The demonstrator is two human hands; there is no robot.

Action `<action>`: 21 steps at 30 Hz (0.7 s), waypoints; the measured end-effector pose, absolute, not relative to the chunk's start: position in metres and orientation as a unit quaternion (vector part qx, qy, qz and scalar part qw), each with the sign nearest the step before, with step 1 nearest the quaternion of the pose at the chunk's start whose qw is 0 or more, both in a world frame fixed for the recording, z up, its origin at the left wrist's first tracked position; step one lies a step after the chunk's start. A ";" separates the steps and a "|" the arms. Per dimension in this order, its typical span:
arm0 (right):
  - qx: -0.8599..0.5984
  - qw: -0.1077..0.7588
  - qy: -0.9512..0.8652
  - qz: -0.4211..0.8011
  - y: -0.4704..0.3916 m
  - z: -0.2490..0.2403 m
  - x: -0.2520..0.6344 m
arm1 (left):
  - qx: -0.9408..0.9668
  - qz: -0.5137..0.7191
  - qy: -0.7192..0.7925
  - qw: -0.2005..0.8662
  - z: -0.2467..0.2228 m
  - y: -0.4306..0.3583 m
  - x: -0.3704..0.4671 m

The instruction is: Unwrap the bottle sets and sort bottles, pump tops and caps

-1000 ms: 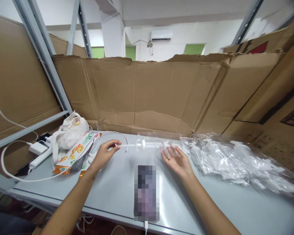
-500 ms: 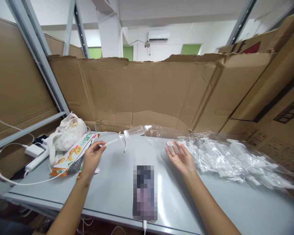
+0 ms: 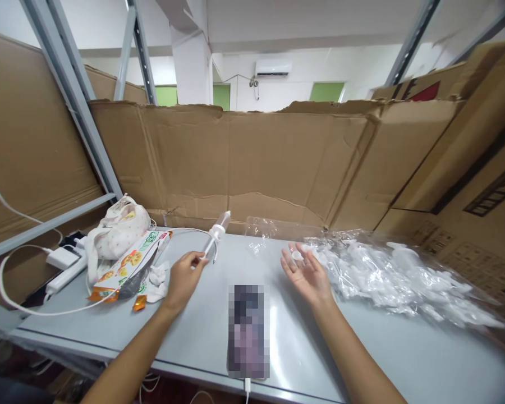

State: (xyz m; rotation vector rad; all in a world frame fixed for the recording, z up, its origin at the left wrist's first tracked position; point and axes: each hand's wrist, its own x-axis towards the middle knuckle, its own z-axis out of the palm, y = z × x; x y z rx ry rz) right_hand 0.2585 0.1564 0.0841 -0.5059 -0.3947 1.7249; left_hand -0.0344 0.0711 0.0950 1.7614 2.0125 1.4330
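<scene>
Over on the grey table (image 3: 210, 331), the bag of white parts (image 3: 382, 275) sits right of the right hand (image 3: 307, 276), still open, palm up. The left hand (image 3: 185, 280) has come inward, pinching the white-stemmed tube (image 3: 219, 227), now swung to point toward the cardboard (image 3: 278, 157). A small disc (image 3: 297, 255) rests against the right fingers.

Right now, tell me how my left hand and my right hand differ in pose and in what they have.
The left hand pinches a thin white stem; the right hand lies open, a small round whitish piece at its fingers.
The left hand is closed in with its back showing, while the right hand has its palm up.
Both are bare and over the grey table.
</scene>
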 end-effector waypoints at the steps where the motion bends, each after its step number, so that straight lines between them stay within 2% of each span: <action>1: -0.218 0.603 -0.175 0.747 0.155 0.084 0.258 | 0.605 0.446 0.658 0.057 0.094 0.073 -0.027; 9: -0.212 0.579 -0.208 0.759 0.148 0.081 0.252 | 0.709 0.308 0.631 0.063 0.084 0.090 -0.001; 21: -0.214 0.569 -0.246 0.755 0.140 0.080 0.243 | 0.714 0.129 0.688 0.003 0.074 0.095 -0.007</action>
